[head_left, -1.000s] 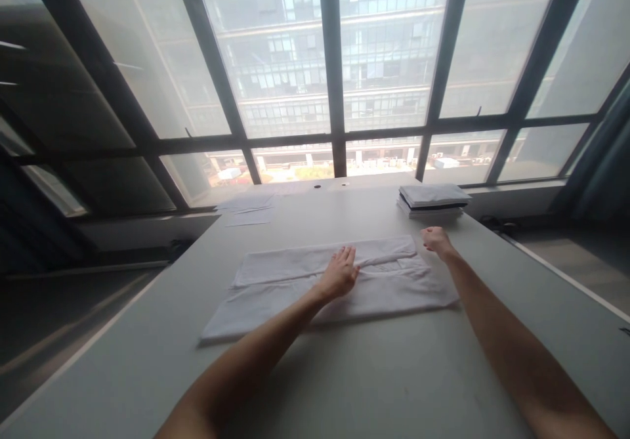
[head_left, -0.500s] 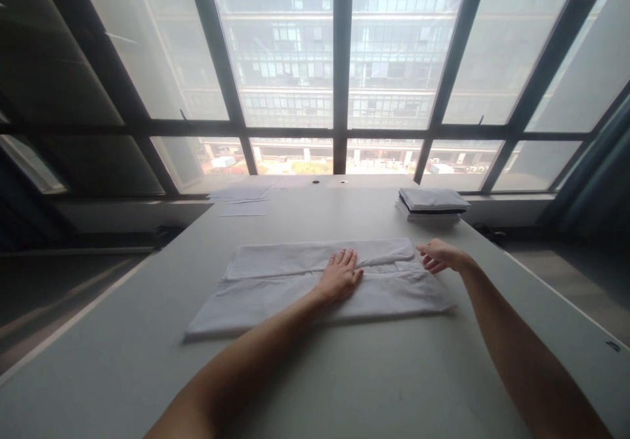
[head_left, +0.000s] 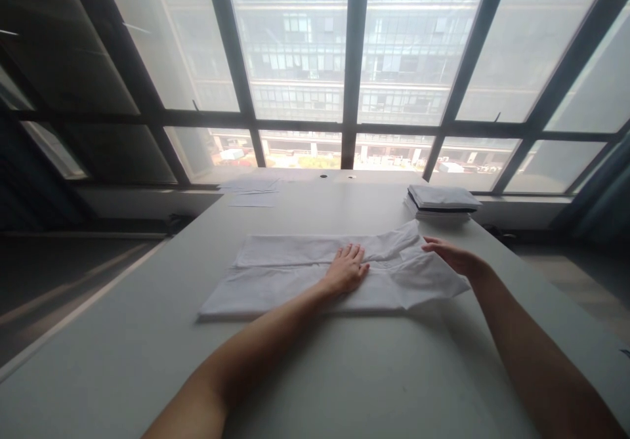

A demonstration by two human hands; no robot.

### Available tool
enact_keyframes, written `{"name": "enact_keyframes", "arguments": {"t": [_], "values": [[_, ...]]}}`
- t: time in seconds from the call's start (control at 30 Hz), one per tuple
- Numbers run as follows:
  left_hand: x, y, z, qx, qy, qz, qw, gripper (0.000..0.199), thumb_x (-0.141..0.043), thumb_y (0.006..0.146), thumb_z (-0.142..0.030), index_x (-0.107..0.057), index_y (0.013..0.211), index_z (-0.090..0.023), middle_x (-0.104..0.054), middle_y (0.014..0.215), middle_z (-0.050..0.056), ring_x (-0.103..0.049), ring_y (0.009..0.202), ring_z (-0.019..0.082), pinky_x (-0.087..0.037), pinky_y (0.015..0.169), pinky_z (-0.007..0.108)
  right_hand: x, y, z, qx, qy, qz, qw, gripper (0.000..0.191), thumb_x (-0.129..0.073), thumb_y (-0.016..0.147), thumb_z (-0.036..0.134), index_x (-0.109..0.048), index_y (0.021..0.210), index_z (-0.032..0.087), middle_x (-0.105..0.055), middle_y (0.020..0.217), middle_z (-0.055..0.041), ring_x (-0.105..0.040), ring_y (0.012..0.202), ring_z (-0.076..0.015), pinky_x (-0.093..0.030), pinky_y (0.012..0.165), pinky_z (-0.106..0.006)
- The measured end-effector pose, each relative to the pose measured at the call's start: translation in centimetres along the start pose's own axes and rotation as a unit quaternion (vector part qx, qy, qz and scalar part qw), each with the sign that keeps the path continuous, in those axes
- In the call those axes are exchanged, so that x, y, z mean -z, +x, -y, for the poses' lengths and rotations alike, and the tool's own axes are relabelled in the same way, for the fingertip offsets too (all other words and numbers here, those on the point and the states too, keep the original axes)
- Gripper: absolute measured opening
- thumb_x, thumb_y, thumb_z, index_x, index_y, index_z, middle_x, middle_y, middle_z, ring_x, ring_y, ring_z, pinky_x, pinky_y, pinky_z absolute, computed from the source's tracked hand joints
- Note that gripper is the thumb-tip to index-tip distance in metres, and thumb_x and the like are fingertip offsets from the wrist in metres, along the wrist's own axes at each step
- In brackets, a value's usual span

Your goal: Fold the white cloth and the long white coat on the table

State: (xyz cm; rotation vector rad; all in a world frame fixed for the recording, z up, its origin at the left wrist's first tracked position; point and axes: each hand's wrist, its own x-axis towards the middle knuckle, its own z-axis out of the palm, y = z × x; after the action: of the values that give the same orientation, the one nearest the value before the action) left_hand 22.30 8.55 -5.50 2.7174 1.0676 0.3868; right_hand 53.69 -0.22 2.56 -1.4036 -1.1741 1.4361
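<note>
A long folded white cloth (head_left: 285, 288), perhaps a garment, lies across the table in front of me. My left hand (head_left: 347, 270) rests flat on its middle, fingers spread. At the cloth's right end my right hand (head_left: 445, 254) has its edge gripped, the thumb and part of the fingers showing. That end is raised off the table and creased, while the left part stays flat. A lengthwise seam where two folded sides meet runs under my left hand.
Toward the back right of the white table (head_left: 344, 373) sits a stack of folded white cloths (head_left: 443, 199) with a dark layer in it. Several sheets of paper (head_left: 253, 197) lie at the back left. Large windows (head_left: 300, 52) rise behind the table.
My right hand has taken hold of the cloth's right end and lifted it off the table. My left hand still presses the middle. The view has shifted slightly.
</note>
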Motion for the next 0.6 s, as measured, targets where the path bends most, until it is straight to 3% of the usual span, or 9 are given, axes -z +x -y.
{"name": "enact_keyframes", "arguments": {"t": [0.17, 0.23, 0.33, 0.43, 0.53, 0.6], "values": [[0.3, 0.1, -0.2, 0.004, 0.006, 0.010, 1.000, 0.061, -0.032, 0.106, -0.049, -0.040, 0.158, -0.018, -0.034, 0.165, 0.014, -0.023, 0.155, 0.034, -0.020, 0.126, 0.056, -1.5, 1.4, 1.4, 0.011, -0.012, -0.088, 0.996, 0.045, -0.073, 0.085, 0.025, -0.064, 0.129, 0.020, -0.074, 0.108, -0.0099, -0.071, 0.093, -0.0218, -0.059, 0.075, -0.027], [0.2, 0.1, -0.1, 0.003, 0.005, 0.010, 1.000, 0.062, -0.032, 0.106, -0.049, -0.039, 0.158, -0.018, -0.034, 0.165, 0.013, -0.023, 0.155, 0.034, -0.019, 0.126, 0.055, -2.9, 1.9, 2.0, 0.006, -0.012, -0.112, 0.994, 0.054, -0.077, 0.082, 0.028, -0.062, 0.133, 0.021, -0.073, 0.095, -0.0053, -0.069, 0.078, -0.0168, -0.057, 0.064, -0.022], [0.0, 0.0, 0.1, 0.005, 0.002, 0.002, 1.000, 0.061, -0.034, 0.105, -0.050, -0.041, 0.158, -0.020, -0.034, 0.165, 0.013, -0.021, 0.156, 0.034, -0.018, 0.127, 0.056, -5.9, 2.2, 2.7, 0.007, -0.045, -0.155, 0.987, 0.060, -0.079, 0.080, 0.032, -0.060, 0.136, 0.019, -0.061, 0.067, 0.0040, -0.054, 0.051, -0.0096, -0.043, 0.045, -0.016], [-0.2, 0.1, 0.1, 0.015, -0.013, -0.022, 1.000, 0.058, -0.040, 0.104, -0.049, -0.045, 0.155, -0.021, -0.033, 0.166, 0.012, -0.018, 0.157, 0.034, -0.015, 0.127, 0.058, -9.1, 2.1, 3.1, 0.023, -0.062, -0.200, 0.978, 0.064, -0.078, 0.080, 0.033, -0.058, 0.139, 0.017, -0.051, 0.056, 0.0086, -0.043, 0.043, -0.0072, -0.034, 0.040, -0.015], [-0.3, 0.5, 0.0, 0.028, -0.090, -0.066, 0.993, 0.056, -0.042, 0.102, -0.043, -0.048, 0.152, -0.017, -0.039, 0.163, 0.014, -0.023, 0.156, 0.033, -0.015, 0.128, 0.057, -11.8, 2.2, 2.9, 0.055, -0.049, -0.197, 0.978, 0.065, -0.078, 0.080, 0.036, -0.058, 0.138, 0.015, -0.052, 0.056, 0.0078, -0.042, 0.042, -0.0072, -0.032, 0.040, -0.017], [-0.3, 1.1, 0.2, 0.061, -0.194, -0.116, 0.972, 0.055, -0.038, 0.103, -0.039, -0.049, 0.150, -0.013, -0.044, 0.160, 0.016, -0.031, 0.153, 0.030, -0.020, 0.127, 0.052, -13.0, 2.7, 2.3, 0.081, -0.031, -0.171, 0.981, 0.063, -0.074, 0.083, 0.042, -0.058, 0.137, 0.013, -0.057, 0.060, 0.0051, -0.044, 0.043, -0.0075, -0.033, 0.040, -0.018]]}}
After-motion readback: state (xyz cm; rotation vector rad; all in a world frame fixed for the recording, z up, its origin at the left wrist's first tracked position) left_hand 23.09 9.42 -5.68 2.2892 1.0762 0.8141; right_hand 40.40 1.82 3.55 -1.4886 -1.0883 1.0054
